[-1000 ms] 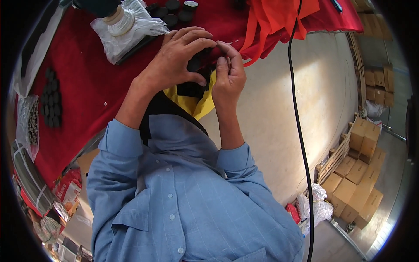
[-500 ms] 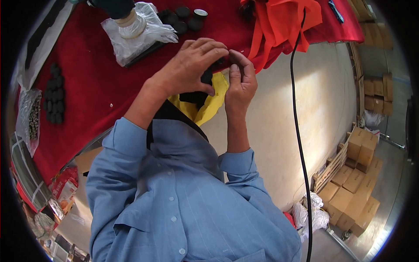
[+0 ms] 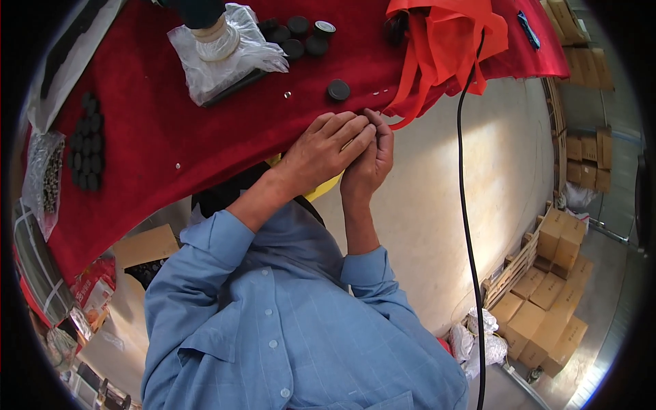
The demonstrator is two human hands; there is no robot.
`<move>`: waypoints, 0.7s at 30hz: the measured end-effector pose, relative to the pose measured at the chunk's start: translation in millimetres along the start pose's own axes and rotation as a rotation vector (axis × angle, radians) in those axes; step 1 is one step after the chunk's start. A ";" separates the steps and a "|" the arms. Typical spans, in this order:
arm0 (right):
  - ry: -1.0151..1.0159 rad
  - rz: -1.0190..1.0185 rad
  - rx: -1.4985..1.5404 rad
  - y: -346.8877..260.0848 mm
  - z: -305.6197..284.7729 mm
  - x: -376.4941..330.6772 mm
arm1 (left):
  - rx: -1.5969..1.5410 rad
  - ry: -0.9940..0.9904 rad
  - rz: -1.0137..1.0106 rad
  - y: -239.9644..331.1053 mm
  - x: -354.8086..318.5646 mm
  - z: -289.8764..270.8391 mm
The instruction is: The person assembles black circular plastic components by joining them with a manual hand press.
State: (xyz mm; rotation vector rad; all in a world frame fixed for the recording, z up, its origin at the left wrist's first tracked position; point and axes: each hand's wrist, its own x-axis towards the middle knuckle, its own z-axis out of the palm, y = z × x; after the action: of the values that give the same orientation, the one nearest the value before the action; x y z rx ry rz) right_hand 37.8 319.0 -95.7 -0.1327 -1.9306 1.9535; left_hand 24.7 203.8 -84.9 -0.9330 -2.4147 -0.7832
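I've got L hand (image 3: 314,154) & R hand (image 3: 367,169) meeting, fingers curled narrow, near edge of red tabletop (image 3: 137,164) just under/ahead; can't tell what, if anything, they hold. Lone black disc (image 3: 338,89) sits just beyond them, so a fwd knuckle bump might knock it, & a strap of orange fabric (image 3: 458,37) by R fingertips might snag. Count: 1 lone disc, 1 fabric, abt 6 in disc cluster (image 3: 292,48) farther fwd, incl 1 silver-topped.

Marked cartons (image 3: 526,318), printed red package (image 3: 91,288); nothing legible
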 end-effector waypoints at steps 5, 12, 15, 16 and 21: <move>0.021 0.052 -0.051 4.9 -13.1 -1.6 | -0.105 0.036 -0.023 9.5 -5.7 -0.8; -0.257 -0.440 -0.237 -36.5 30.6 93.0 | 0.465 0.025 -0.297 -57.1 52.0 -77.5; -0.381 -0.669 -0.451 -23.2 69.9 138.9 | 0.749 -0.087 -0.283 -98.8 55.9 -72.1; -0.439 -0.718 -0.511 -13.0 80.6 147.5 | 0.748 -0.087 -0.278 -101.6 56.8 -70.4; -0.674 -0.760 -0.600 9.0 91.2 148.1 | 0.656 -0.215 -0.170 -100.1 47.9 -66.2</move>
State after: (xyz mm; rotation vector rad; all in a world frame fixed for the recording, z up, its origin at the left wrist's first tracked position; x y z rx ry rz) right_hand -130.7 283.2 -70.3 1.0572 -2.3982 0.9315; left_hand -66.4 122.4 -42.9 -0.5699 -2.6859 0.0904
